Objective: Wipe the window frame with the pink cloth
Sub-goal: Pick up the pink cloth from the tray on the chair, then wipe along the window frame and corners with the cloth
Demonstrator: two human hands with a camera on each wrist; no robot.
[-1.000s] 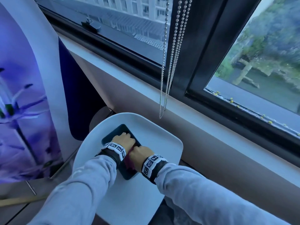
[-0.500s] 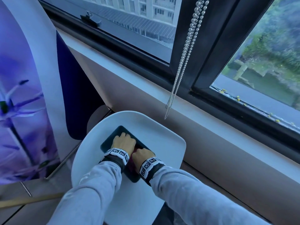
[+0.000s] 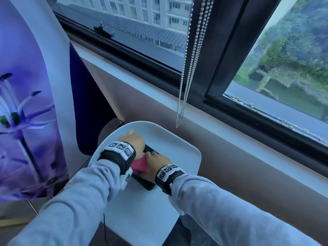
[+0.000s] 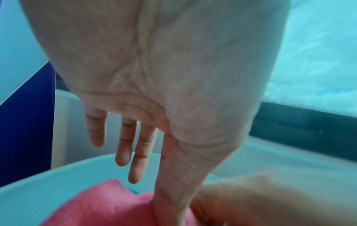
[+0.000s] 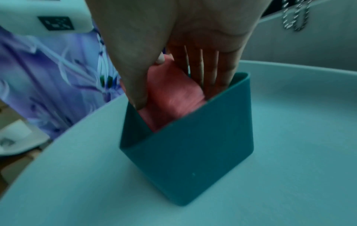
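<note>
The right hand has its grip on the pink cloth (inside a teal box); the left hand hangs wide.

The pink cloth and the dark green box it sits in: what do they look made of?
Pink cloth: soft fuzzy fabric, maybe microfibre; it bunches and looks napped under the right hand.
Box: probably matte plastic or silicone; smooth thin walls, no shine, no weave.

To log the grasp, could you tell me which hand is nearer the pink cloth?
Right. The right hand reaches into the box and pinches the pink cloth; the left hand is open just above it.
</note>
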